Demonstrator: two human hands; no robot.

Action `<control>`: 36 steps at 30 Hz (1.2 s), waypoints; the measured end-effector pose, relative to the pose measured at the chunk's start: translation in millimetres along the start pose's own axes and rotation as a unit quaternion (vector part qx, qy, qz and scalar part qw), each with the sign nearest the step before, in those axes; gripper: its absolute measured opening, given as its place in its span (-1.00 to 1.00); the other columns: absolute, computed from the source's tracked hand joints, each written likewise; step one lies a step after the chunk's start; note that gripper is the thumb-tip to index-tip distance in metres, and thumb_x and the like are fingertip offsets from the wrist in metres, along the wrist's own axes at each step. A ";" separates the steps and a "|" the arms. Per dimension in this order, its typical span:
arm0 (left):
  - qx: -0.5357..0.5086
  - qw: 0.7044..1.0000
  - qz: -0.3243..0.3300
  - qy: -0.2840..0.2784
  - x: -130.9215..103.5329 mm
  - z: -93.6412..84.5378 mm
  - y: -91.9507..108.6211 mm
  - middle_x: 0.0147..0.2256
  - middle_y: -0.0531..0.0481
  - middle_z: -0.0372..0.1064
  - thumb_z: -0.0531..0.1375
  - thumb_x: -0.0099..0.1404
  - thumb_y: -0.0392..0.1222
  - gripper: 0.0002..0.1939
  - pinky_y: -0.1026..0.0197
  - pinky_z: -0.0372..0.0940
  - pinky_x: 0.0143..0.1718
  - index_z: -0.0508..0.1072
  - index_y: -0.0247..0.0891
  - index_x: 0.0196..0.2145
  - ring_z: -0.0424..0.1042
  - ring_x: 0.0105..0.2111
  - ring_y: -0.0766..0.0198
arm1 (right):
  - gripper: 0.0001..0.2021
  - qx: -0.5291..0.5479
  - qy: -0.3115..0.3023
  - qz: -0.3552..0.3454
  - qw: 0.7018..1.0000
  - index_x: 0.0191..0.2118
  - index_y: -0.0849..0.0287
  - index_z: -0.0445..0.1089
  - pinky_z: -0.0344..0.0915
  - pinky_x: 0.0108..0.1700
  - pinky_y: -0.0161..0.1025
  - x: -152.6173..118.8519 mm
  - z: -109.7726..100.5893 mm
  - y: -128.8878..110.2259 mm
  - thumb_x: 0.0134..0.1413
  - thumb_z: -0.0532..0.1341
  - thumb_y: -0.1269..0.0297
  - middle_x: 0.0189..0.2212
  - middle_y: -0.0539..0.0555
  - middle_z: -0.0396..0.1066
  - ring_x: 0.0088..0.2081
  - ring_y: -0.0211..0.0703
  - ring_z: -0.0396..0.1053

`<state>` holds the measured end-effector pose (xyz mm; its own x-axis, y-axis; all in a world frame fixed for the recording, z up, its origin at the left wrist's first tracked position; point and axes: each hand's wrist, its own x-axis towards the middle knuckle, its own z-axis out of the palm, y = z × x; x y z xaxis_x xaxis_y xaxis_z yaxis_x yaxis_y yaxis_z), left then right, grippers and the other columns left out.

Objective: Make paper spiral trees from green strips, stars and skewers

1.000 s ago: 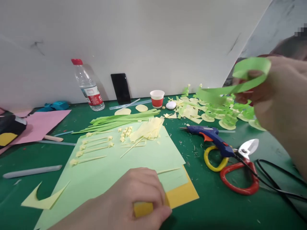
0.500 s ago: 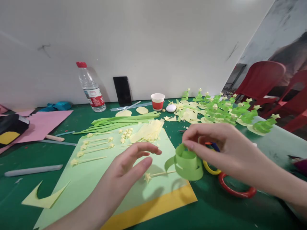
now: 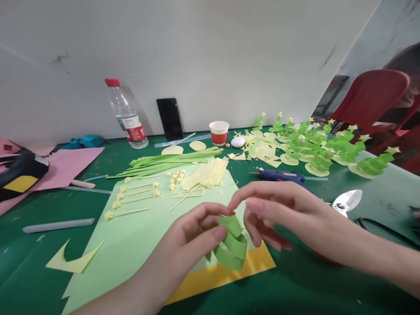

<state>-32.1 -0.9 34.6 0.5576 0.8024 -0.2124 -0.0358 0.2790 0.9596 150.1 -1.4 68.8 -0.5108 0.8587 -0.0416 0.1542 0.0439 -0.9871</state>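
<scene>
My left hand [image 3: 197, 240] pinches a curled green paper strip [image 3: 231, 249] between thumb and fingers, above the pale green paper sheets [image 3: 138, 253]. The strip is wound into a loose coil with overlapping loops. My right hand [image 3: 278, 210] is just right of it, thumb and fingers apart. Its index fingertip comes close to the coil's top, and whether it touches cannot be made out. On the sheets lie several paper sticks with small stars [image 3: 131, 213], a cluster of loose paper stars [image 3: 177, 177] and a pile of pale yellow paper strips [image 3: 206, 173].
Behind my right hand lie a blue glue gun [image 3: 282, 176] and scissors [image 3: 348, 203]. Finished green spirals with stars [image 3: 318, 162] stand at the back right. A water bottle [image 3: 129, 120], phone [image 3: 169, 119] and paper cup [image 3: 219, 133] line the wall. A tape measure [image 3: 21, 175] sits left.
The green coil has passed from my right hand to my left, moving slightly left and down. My right hand's fingers have parted from it. The view has shifted a little.
</scene>
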 end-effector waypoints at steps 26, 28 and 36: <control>-0.017 0.991 0.075 0.113 10.0 -8.3 5.0 0.04 0.08 0.22 -0.19 0.34 -0.12 -0.68 0.06 -0.04 0.15 0.33 -0.12 -0.18 0.00 0.15 0.24 | -0.89 0.071 -0.025 -0.005 0.997 -0.49 0.16 0.35 0.15 -0.39 -0.46 3.2 -17.6 0.0 -0.02 0.24 0.29 -0.49 -0.09 0.27 -0.45 -0.42 0.20; 0.020 0.986 0.088 0.139 11.8 -14.7 6.9 0.01 0.08 0.22 -0.15 0.33 -0.12 -0.72 0.10 -0.02 0.13 0.32 -0.11 -0.20 0.01 0.14 0.25 | -0.88 0.058 -0.016 -0.003 0.998 -0.50 0.15 0.34 0.16 -0.40 -0.45 3.4 -18.1 -1.4 -0.01 0.24 0.29 -0.49 -0.08 0.26 -0.45 -0.40 0.20; 0.401 0.914 0.040 0.036 14.8 -29.2 14.8 -0.25 0.02 0.32 0.01 0.25 -0.12 -0.84 0.06 0.17 -0.08 0.35 -0.17 -0.33 0.29 -0.18 0.13 | -0.88 -0.111 0.040 -0.095 0.988 -0.48 0.13 0.32 0.14 -0.45 -0.36 3.4 -24.7 0.1 0.03 0.17 0.26 -0.40 0.00 0.24 -0.42 -0.29 0.19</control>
<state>-48.5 30.5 40.3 0.5225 0.8441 -0.1204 0.5628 -0.2353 0.7924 169.3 14.1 72.4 -0.4821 0.8609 0.1628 0.2472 0.3119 -0.9174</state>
